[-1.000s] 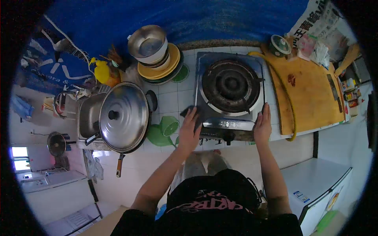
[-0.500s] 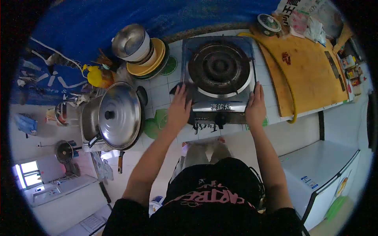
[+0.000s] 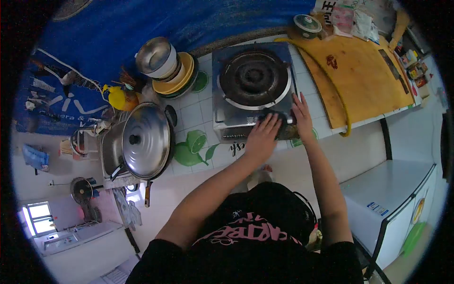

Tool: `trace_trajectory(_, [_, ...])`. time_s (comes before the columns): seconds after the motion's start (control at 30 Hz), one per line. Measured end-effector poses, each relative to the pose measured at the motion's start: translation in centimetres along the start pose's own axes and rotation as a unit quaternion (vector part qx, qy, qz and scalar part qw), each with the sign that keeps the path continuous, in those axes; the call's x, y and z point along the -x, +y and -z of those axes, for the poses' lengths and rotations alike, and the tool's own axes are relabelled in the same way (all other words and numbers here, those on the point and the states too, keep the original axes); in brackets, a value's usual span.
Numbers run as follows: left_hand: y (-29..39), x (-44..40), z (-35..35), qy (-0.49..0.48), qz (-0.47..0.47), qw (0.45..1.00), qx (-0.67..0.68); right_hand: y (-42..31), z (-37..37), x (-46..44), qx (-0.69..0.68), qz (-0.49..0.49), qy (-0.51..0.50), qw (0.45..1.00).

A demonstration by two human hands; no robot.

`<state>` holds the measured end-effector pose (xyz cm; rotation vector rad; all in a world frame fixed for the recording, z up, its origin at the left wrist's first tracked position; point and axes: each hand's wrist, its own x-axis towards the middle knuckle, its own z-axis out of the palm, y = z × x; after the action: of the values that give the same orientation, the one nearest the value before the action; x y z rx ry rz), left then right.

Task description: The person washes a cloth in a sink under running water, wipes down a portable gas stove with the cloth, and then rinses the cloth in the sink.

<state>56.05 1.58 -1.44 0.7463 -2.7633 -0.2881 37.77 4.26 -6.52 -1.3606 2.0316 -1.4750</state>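
Observation:
The gas stove (image 3: 227,111) stands on the tiled counter, its round black burner (image 3: 255,78) facing up. My left hand (image 3: 263,141) presses a dark cloth (image 3: 281,127) against the stove's front panel, toward its right end. The fingers lie over the cloth and partly hide it. At the stove's right front corner is my right hand (image 3: 304,118), its fingers stretched along the side edge, holding nothing.
To the left, a lidded pan (image 3: 146,142) rests over the sink (image 3: 109,154), near stacked bowls (image 3: 158,57). A yellow hose (image 3: 333,80) crosses the wooden cutting board (image 3: 369,80), where a knife (image 3: 393,68) lies. A white appliance (image 3: 388,189) stands lower right.
My left hand and the dark cloth have moved right, from the stove's left side to its front panel. My right hand stays at the right edge.

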Motion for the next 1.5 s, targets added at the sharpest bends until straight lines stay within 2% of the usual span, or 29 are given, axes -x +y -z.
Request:
trace_trajectory(0.07, [0.8, -1.7, -1.0, -0.017, -0.029, 0.998, 0.044, -1.1, 1.2, 1.0, -0.163, -0.066, -0.026, 0.984])
trace_trajectory(0.1, [1.4, -2.3, -1.5, -0.033, -0.057, 0.994, 0.088, -1.7, 1.8, 1.7, -0.16, -0.067, -0.026, 0.984])
trace_trajectory(0.13, [2.5, -2.6, -1.3, -0.032, -0.058, 0.994, 0.091, -2.4, 2.4, 2.6, -0.182, -0.08, 0.024, 0.98])
trace_trajectory(0.17, [4.1, -3.0, -0.2, -0.034, 0.042, 0.973, 0.226, -3.6, 3.1, 3.4, -0.203, -0.092, 0.073, 0.972])
trace_trajectory(0.2, [5.4, -3.2, 0.9, -0.035, 0.142, 0.924, 0.354, -5.0, 4.0, 4.3, -0.199, -0.092, 0.071, 0.973])
trace_trajectory(0.23, [5.9, -3.0, 1.6, -0.006, 0.17, 0.881, 0.442, -7.3, 4.9, 5.1, -0.221, -0.085, 0.034, 0.971])
trace_trajectory(0.27, [6.2, -2.5, 0.5, -0.007, 0.172, 0.879, 0.444, -8.8, 5.3, 5.7, -0.243, -0.079, -0.001, 0.967])
trace_trajectory(0.3, [6.5, -2.0, -1.4, 0.021, 0.218, 0.794, 0.567, -9.4, 5.4, 6.1, -0.241, -0.082, -0.001, 0.967])
trace_trajectory(0.33, [6.7, -1.7, -2.5, 0.05, 0.26, 0.688, 0.675, -9.9, 5.5, 6.5, -0.173, -0.038, -0.035, 0.984])
trace_trajectory(0.37, [7.3, -2.3, 3.2, -0.086, 0.378, 0.475, 0.79, -10.0, 5.6, 6.6, -0.104, 0.007, -0.069, 0.992])
trace_trajectory(0.4, [6.0, -1.8, 2.9, -0.086, 0.378, 0.474, 0.791, -9.5, 5.7, 6.6, -0.103, 0.008, -0.07, 0.992])
trace_trajectory(0.47, [3.6, -1.0, 2.1, -0.177, 0.302, 0.466, 0.813, -8.2, 5.7, 6.6, -0.046, 0.005, -0.125, 0.991])
trace_trajectory(0.5, [2.7, -0.4, 2.7, -0.184, 0.306, 0.534, 0.766, -8.2, 5.6, 6.4, -0.045, 0.003, -0.124, 0.991])
trace_trajectory(0.57, [1.2, 0.8, 4.6, -0.15, 0.188, 0.742, 0.626, -9.1, 5.0, 4.9, -0.041, -0.028, 0.004, 0.999])
trace_trajectory(0.6, [0.2, 1.4, 5.2, -0.118, 0.189, 0.833, 0.506, -9.0, 4.5, 4.0, -0.038, -0.029, 0.008, 0.999])
trace_trajectory(0.63, [-0.8, 1.9, 5.7, -0.082, 0.187, 0.904, 0.375, -8.8, 3.7, 3.1, 0.067, -0.015, -0.002, 0.998])
trace_trajectory(0.67, [-1.7, 2.4, 5.4, -0.034, 0.18, 0.951, 0.25, -8.5, 2.9, 2.6, 0.17, -0.001, -0.014, 0.985])
trace_trajectory(0.7, [-2.6, 3.0, 4.8, 0.015, 0.169, 0.978, 0.119, -7.1, 1.5, 2.8, 0.244, 0.08, -0.032, 0.966])
trace_trajectory(0.73, [-3.4, 3.2, 4.7, 0.015, 0.164, 0.979, 0.119, -6.1, 0.8, 2.5, 0.245, 0.079, -0.028, 0.966])
trace_trajectory(0.8, [-4.7, 3.4, 4.4, -0.014, 0.121, 0.99, -0.066, -4.5, 0.0, 0.8, 0.316, 0.138, -0.038, 0.938])
trace_trajectory(0.83, [-5.3, 4.3, 3.4, -0.078, 0.148, 0.982, -0.085, -3.9, -0.3, -0.4, 0.313, 0.124, -0.025, 0.941])
trace_trajectory(0.93, [-5.2, 4.4, 3.7, -0.086, 0.13, 0.983, -0.097, -3.3, -0.1, -4.6, 0.282, 0.096, -0.013, 0.954])
trace_trajectory(1.03, [-5.0, 4.2, 3.8, -0.09, 0.143, 0.981, -0.096, -1.9, -0.4, -6.1, 0.245, 0.11, -0.007, 0.963])
trace_trajectory(1.27, [-5.0, 4.2, 3.7, -0.089, 0.156, 0.98, -0.09, -5.0, 4.0, 4.2, 0.303, 0.138, -0.118, 0.935])
trace_trajectory(1.37, [-5.1, 4.3, 3.8, -0.088, 0.154, 0.979, -0.103, -6.4, 6.3, 6.9, 0.279, 0.126, -0.151, 0.94])
trace_trajectory(1.4, [-5.1, 4.4, 3.8, -0.083, 0.15, 0.981, -0.092, -6.6, 6.9, 7.6, 0.093, -0.113, -0.192, 0.97])
trace_trajectory(1.43, [-5.2, 4.5, 3.7, -0.079, 0.145, 0.983, -0.08, -7.3, 7.1, 7.9, -0.101, -0.343, -0.216, 0.909])
trace_trajectory(1.47, [-5.3, 4.6, 3.7, -0.073, 0.149, 0.983, -0.077, -8.1, 7.0, 8.0, -0.096, -0.339, -0.218, 0.91])
trace_trajectory(1.5, [-5.7, 4.7, 3.7, -0.059, 0.133, 0.986, -0.075, -9.1, 6.8, 8.1, -0.025, -0.257, -0.215, 0.942])
